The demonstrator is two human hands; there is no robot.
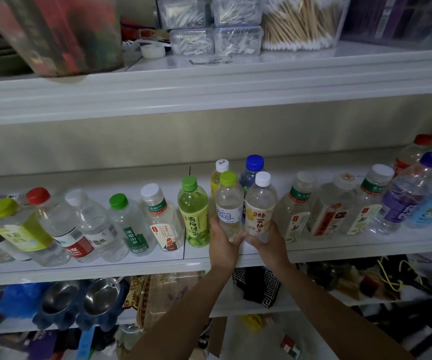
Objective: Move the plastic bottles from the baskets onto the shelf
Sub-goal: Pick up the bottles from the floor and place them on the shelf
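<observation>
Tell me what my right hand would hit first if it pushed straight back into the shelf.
Probably the blue-capped bottle, standing right behind the white-capped bottle that the right hand grips; the held bottle would touch it before the hand did. How much gap lies between them is unclear.

青梅绿茶 runs down the green tea bottle (193,219) at the shelf's (106,267) front edge. The white-capped bottle (259,211) in the right hand (270,245) reads 蜂蜜柚子. The clear bottle (161,224) left of the tea has 东方树叶 on its neck band. The label on the lime-capped bottle (229,203) in the left hand (222,242) is blurred.
</observation>
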